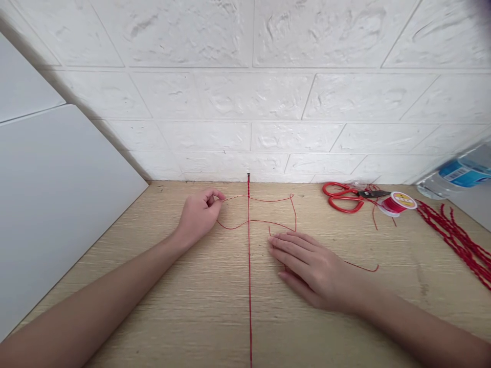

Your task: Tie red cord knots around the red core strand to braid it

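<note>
A red cord (249,286) runs straight down the middle of the wooden table from a small dark fixing near the wall, with a short knotted part (248,188) at its top. My left hand (203,212) is left of it, thumb and forefinger pinched on a thin red thread (270,201). This thread crosses the cord, makes a small loop at the right, turns down and comes back across the cord lower down. My right hand (312,266) lies palm down right of the cord, fingers extended, over part of the thread. A thread end shows beyond its wrist side.
Red-handled scissors (347,198) and a spool of red thread (399,202) lie at the back right, with thread scraps around. Farther right are braided red cords (452,232) and a plastic bottle (460,174). White brick-patterned wall (222,97) behind; white panel (57,194) at left.
</note>
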A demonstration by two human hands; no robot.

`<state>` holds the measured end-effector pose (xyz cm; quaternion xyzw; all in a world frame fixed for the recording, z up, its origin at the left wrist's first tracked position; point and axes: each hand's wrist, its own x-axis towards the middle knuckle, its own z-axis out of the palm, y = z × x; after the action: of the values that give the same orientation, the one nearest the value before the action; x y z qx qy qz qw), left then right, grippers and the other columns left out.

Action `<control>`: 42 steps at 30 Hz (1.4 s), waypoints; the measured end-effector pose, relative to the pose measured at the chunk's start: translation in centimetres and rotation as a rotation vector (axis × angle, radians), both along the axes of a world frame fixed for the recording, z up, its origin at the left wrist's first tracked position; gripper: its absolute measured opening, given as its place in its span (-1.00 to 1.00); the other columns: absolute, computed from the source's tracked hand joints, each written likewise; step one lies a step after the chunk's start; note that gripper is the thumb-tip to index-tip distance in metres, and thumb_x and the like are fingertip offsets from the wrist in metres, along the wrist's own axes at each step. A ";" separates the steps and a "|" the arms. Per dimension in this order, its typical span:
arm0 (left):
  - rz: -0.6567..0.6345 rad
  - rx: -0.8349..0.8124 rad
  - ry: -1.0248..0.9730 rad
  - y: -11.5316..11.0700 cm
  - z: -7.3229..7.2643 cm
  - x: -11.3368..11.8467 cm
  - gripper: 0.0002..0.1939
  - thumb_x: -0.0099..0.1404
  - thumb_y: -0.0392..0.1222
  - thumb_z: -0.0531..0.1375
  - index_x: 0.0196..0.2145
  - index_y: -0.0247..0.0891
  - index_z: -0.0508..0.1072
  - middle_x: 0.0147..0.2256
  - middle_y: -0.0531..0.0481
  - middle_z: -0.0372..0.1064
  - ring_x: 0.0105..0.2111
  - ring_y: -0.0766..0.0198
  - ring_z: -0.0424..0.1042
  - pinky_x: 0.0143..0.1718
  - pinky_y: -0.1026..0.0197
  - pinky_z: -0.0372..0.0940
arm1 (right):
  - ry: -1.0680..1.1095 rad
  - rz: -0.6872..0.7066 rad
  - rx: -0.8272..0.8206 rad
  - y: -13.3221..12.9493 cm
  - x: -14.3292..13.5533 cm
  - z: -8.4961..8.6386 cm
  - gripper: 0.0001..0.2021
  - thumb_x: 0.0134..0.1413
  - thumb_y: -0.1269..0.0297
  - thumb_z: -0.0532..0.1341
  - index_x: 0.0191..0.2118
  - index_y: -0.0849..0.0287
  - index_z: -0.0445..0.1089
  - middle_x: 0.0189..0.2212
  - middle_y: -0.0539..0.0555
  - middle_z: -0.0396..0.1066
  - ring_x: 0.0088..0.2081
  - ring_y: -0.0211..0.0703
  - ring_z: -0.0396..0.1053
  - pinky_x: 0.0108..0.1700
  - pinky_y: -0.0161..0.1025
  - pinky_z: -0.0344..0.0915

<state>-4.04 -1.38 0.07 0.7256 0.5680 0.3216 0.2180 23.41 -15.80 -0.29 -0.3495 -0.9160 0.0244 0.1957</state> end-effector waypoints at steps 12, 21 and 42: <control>-0.356 0.372 0.284 -1.7 -0.4 1.3 -0.88 0.30 -0.28 0.13 -0.29 -0.24 0.48 -0.38 -0.01 0.38 -0.34 0.24 0.35 -0.26 0.17 0.22 | 0.123 0.056 -0.084 3.0 -2.8 0.0 -0.71 0.28 0.34 0.13 0.07 0.27 0.36 0.09 0.24 0.43 0.20 0.03 0.29 0.29 0.05 0.22; -0.429 0.267 0.229 -1.2 -0.1 1.1 -0.88 0.30 -0.27 0.17 -0.28 -0.22 0.53 -0.38 0.03 0.39 -0.34 0.26 0.37 -0.17 0.11 0.21 | 0.159 0.048 -0.040 3.8 -3.0 0.1 -0.86 0.27 0.35 0.13 -0.09 0.20 0.35 0.03 0.20 0.44 0.16 0.04 0.29 0.23 0.07 0.22; -0.525 0.047 0.268 -1.2 0.7 1.0 -0.87 0.35 -0.12 0.20 -0.33 -0.17 0.50 -0.10 0.01 0.40 -0.01 0.10 0.33 0.09 -0.08 0.04 | 0.040 0.042 -0.150 3.8 -2.7 0.4 -0.70 0.35 0.37 0.01 0.12 0.19 0.30 0.23 0.14 0.33 0.35 -0.03 0.09 0.38 0.05 0.02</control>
<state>-3.09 -2.55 0.76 0.8886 0.3768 0.1686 0.1999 20.76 -12.03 0.08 -0.3432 -0.9147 0.1038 0.1865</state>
